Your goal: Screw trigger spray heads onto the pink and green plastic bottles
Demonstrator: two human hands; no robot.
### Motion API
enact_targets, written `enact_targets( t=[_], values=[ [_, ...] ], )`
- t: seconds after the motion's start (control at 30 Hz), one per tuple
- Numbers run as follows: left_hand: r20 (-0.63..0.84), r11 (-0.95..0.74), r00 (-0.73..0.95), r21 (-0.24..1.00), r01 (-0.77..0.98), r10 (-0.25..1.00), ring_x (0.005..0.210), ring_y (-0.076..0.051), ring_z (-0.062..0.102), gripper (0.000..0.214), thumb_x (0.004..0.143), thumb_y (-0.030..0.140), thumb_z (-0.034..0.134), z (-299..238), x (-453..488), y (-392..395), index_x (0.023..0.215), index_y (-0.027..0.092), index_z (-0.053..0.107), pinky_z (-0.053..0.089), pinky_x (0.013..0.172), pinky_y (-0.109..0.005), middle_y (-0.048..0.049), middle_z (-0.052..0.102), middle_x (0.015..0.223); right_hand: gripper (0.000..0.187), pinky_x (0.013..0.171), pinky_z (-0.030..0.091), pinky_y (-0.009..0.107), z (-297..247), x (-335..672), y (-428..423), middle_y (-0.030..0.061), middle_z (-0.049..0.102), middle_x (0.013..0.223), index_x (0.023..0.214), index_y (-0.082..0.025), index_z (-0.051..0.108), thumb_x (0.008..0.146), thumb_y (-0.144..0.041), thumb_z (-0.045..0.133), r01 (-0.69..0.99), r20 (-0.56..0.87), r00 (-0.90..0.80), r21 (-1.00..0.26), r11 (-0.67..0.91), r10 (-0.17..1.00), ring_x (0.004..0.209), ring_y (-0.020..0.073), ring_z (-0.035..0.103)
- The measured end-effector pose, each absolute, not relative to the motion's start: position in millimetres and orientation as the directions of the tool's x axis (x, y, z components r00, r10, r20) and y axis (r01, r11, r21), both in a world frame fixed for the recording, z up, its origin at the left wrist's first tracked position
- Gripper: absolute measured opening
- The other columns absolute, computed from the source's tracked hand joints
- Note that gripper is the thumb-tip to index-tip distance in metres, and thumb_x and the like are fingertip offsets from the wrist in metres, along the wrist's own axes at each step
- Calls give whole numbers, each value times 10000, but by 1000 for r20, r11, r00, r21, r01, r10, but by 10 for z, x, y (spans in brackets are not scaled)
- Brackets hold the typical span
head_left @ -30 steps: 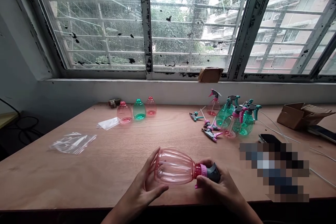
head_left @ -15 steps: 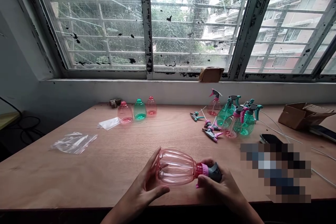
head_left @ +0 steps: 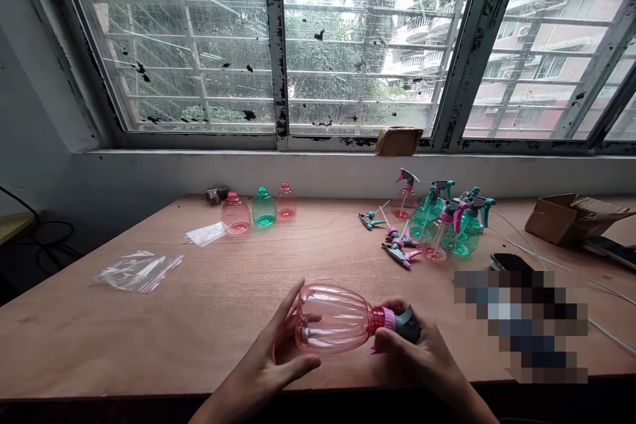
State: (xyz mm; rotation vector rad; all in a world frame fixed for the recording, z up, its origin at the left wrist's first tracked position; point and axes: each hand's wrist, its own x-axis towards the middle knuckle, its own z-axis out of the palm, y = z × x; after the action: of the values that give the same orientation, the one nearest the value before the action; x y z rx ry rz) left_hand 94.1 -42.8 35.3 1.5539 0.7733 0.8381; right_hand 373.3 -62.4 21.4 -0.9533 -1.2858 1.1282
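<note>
A clear pink spray bottle [head_left: 335,318] lies sideways between my hands above the front of the table, its base to the left. My right hand [head_left: 415,344] is closed around the dark grey and pink spray head [head_left: 405,324], with the thumb by the pink collar. My left hand [head_left: 278,348] cups the base end. Its fingers pass behind the bottle and show faintly through the plastic, while the thumb stands off below. No liquid shows inside the bottle.
Two pink bottles [head_left: 236,213] and a green bottle [head_left: 264,207], all without heads, stand back left near plastic bags [head_left: 142,271]. Back right are several assembled spray bottles [head_left: 467,232], loose spray heads [head_left: 399,254], a cardboard box [head_left: 571,218] and a phone [head_left: 511,265]. A blurred patch covers the right front.
The bottle and both hands keep nearly the same pose. The bottle has turned very slightly about its length, and the view has shifted a little.
</note>
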Motion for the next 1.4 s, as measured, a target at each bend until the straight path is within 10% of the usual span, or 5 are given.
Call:
enact_targets(
  t=[0.7,0.97,1.4],
  values=[
    [72,-102,498,994,34,864,1361,-335,480,906,852,508,729,377,939,-474,1574,298,225,303,1185,-514,-131,585,1391,329,599,587,271,192,3736,-629,-7,708,704,941,-181,672,759,-386,854,-111,208,-52,-973,201,977,605,182,718],
    [158,-154,475,987,-47,866,1469,-298,357,910,832,320,808,378,983,-500,1527,482,243,258,1228,-473,1,309,1643,326,613,607,287,170,3741,-621,-14,705,707,944,-182,668,762,-378,853,-120,209,-52,-972,201,977,607,178,708],
    [148,-112,483,988,-102,863,1458,-312,383,898,842,325,797,387,978,-497,1539,448,243,283,1222,-487,-29,368,1619,315,586,575,261,169,3742,-620,-13,706,681,943,-181,665,775,-383,838,-98,237,-51,-968,231,970,593,177,707]
  ],
)
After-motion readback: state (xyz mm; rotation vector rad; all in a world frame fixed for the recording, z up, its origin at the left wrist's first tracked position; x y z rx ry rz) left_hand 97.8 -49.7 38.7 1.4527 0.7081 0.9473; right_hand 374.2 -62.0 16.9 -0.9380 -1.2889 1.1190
